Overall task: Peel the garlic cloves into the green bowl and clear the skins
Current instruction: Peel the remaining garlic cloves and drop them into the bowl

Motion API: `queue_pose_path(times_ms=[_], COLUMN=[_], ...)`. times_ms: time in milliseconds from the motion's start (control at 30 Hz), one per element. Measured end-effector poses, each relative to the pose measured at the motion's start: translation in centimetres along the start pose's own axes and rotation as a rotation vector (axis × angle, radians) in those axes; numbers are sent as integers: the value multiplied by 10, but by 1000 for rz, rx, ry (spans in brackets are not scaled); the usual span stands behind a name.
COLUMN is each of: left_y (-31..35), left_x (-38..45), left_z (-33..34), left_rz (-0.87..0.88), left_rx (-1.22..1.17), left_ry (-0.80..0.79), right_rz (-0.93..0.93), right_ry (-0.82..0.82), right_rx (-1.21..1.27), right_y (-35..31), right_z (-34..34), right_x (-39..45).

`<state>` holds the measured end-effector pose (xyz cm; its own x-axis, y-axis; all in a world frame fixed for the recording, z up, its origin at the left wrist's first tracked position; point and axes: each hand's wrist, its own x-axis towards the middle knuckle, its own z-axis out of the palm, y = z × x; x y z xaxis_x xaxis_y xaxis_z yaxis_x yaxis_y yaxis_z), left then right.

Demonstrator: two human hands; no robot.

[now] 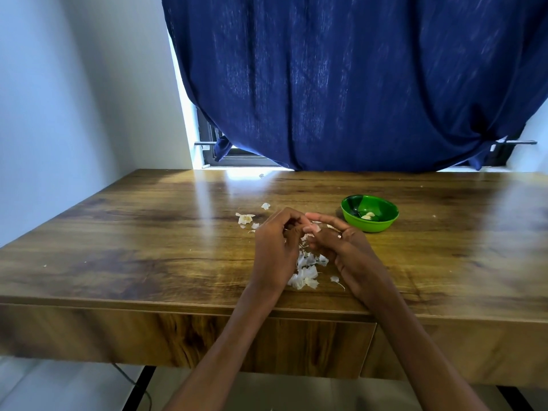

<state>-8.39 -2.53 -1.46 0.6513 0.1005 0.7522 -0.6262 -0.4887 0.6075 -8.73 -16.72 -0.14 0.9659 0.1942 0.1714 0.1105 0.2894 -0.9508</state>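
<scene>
Wooden table [148, 232]; both hands' grip, left hand [274, 247], right hand [335, 241], pinching seemingly a garlic clove [311, 229], axis hidden

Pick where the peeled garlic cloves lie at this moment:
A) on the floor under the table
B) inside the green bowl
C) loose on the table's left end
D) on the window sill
B: pale peeled garlic cloves rest inside the green bowl, which stands on the wooden table to the right of both hands.
</scene>
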Motion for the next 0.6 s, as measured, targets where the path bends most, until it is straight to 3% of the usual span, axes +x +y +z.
queue_pose_path(times_ms=[400, 600], left_y=[-4, -5], left_x=[0, 1], left_z=[0, 2], left_rz=[-126, -199], left_rx=[-202, -205], left_ry=[-57, -159], right_rz=[-107, -61], right_ry=[6, 49], right_rx=[-84, -102], right_y=[-1, -1], right_z=[2, 2], right_x=[-2, -2])
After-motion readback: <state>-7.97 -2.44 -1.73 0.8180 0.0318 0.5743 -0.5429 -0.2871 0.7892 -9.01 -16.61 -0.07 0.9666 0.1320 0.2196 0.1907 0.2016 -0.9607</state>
